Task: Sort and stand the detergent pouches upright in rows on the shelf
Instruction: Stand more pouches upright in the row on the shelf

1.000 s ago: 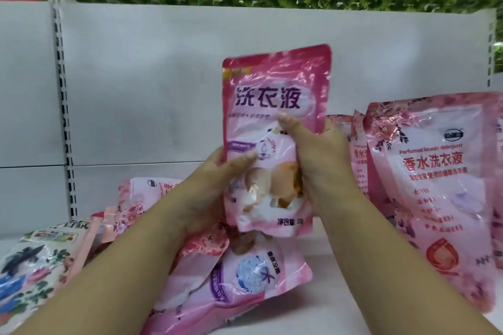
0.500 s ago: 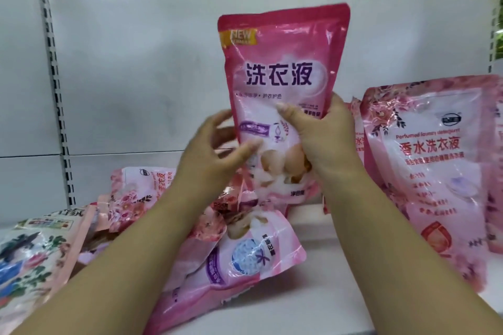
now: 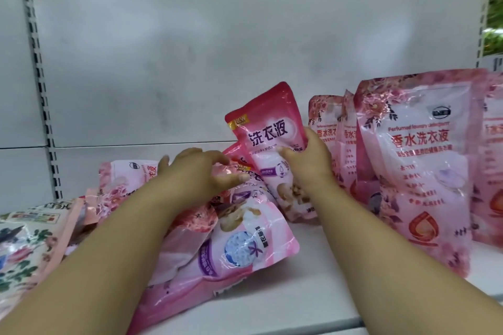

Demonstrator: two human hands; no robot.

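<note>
My right hand (image 3: 307, 164) grips a small dark-pink detergent pouch (image 3: 268, 130) by its middle; the pouch leans left, its bottom near the shelf (image 3: 313, 280). Just left of it, my left hand (image 3: 201, 174) hovers with fingers spread over a pile of pink pouches (image 3: 245, 242) lying flat, and holds nothing. To the right, large pale-pink pouches (image 3: 419, 160) stand upright in a row, with two more (image 3: 326, 122) behind them.
A floral green-and-pink pouch (image 3: 24, 247) lies at the far left. The white back panel (image 3: 190, 62) and a slotted upright (image 3: 38, 62) close off the rear. Bare shelf surface shows between the pile and the standing row.
The held pouch has come down from chest height toward the shelf and tilted left. My left hand has let go of it and moved over the pile.
</note>
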